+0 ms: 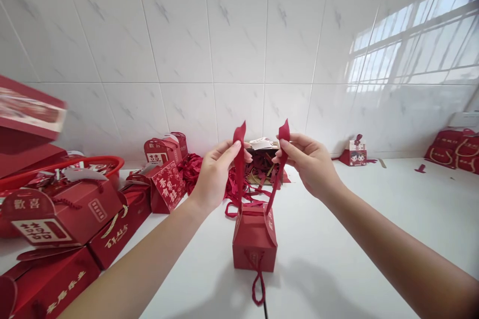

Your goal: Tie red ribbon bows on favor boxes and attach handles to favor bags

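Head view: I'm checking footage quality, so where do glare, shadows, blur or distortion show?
In the head view, a window reflection glares on the wall tiles at right; soft shadows fall beside the small red box; the upper box at the left edge looks blurred; tile lines lean outward toward both sides.

Box: card, smooth, faint sheen. Ribbon: soft cloth, matt. Bench: smooth, light sheen. Wall tiles, along bench's back edge: glazed, glossy. Tub: smooth plastic.

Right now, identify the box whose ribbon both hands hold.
The red box at front centre: only its ribbon rises into the left hand and right hand.
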`<state>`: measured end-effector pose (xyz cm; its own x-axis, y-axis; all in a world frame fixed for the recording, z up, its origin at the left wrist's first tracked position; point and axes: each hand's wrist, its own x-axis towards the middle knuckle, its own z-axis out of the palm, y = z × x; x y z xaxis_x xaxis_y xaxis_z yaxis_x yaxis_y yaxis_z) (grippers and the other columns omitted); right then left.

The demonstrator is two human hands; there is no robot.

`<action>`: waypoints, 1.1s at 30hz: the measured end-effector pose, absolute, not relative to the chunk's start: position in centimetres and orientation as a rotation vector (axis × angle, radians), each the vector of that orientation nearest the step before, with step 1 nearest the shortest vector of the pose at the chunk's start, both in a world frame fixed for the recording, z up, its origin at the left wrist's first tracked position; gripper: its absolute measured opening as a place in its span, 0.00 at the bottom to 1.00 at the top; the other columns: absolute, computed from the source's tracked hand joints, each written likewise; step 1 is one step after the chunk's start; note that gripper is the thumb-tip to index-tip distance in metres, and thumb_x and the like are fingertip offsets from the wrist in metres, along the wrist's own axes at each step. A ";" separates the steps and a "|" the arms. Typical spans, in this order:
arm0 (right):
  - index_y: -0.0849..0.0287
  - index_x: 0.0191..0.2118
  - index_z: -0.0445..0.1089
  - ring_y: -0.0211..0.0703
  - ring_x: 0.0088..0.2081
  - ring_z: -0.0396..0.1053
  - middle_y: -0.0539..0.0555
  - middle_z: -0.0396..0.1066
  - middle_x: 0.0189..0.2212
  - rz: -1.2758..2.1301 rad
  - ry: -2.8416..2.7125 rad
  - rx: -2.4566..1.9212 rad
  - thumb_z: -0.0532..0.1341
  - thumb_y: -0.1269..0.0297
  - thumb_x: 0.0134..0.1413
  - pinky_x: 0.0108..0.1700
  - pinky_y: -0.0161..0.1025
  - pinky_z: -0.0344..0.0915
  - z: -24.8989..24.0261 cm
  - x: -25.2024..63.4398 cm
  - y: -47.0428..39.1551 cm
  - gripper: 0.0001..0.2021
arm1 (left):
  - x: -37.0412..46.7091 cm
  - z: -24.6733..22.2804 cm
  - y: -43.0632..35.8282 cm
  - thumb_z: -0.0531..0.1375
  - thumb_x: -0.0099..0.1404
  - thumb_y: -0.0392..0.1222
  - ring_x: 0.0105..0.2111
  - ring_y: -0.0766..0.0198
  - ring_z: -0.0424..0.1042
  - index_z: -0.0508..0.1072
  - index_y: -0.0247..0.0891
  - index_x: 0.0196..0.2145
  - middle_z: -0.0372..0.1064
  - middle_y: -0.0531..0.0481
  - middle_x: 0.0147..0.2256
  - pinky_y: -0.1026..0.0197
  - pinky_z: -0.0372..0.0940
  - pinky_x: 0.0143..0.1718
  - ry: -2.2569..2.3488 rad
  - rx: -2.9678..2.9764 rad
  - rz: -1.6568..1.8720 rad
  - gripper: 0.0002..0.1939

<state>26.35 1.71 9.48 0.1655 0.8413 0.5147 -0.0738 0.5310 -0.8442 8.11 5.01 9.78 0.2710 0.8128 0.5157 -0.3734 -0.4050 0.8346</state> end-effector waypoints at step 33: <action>0.58 0.37 0.74 0.38 0.33 0.66 0.55 0.69 0.36 0.295 -2.043 -0.637 0.54 0.65 0.62 0.32 0.37 0.62 7.2 25.9 1.5 0.10 | 6.2 8.5 5.2 0.53 0.59 0.42 0.25 0.63 0.66 0.58 0.38 0.15 0.66 0.49 0.21 0.61 0.64 0.31 0.617 1.515 0.766 0.17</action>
<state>25.95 1.47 7.22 -0.4207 0.5474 0.7235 0.3204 0.8357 -0.4461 6.23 5.16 8.54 0.6343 0.7657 0.1066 -0.0590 -0.0895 0.9942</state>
